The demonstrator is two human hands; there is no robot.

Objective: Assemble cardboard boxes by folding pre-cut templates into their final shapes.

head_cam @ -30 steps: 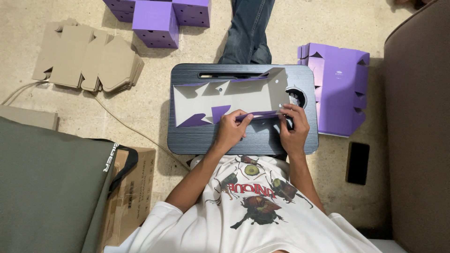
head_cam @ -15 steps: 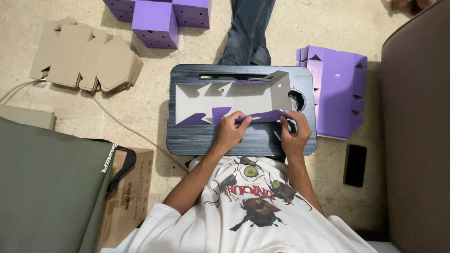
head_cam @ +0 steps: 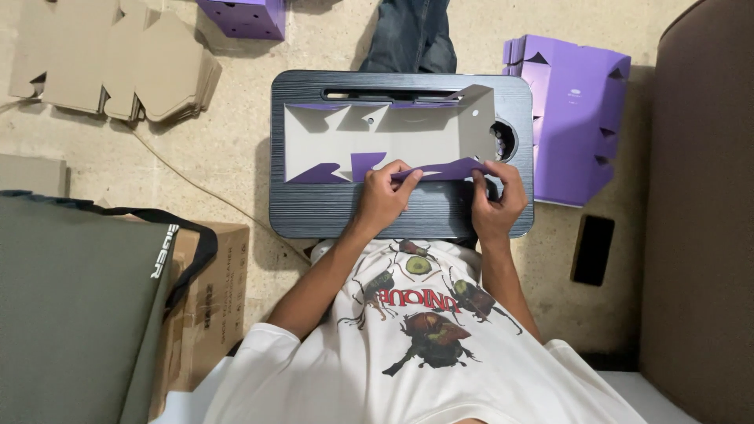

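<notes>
Both hands (head_cam: 440, 196) pinch the purple flap (head_cam: 440, 170) of the cardboard blank (head_cam: 393, 137).

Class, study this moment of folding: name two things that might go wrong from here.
1. Both hands, left hand and right hand, pinch only the purple flap; the cardboard blank might slide on the lap desk.
2. The blank's corner overlaps the round cup hole and may sag there.

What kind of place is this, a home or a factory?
Probably a room in a home used for hand-folding boxes. The person sits on the floor at a small dark lap desk; flat cardboard blanks and purple box blanks lie around, with a sofa-like seat alongside.
</notes>
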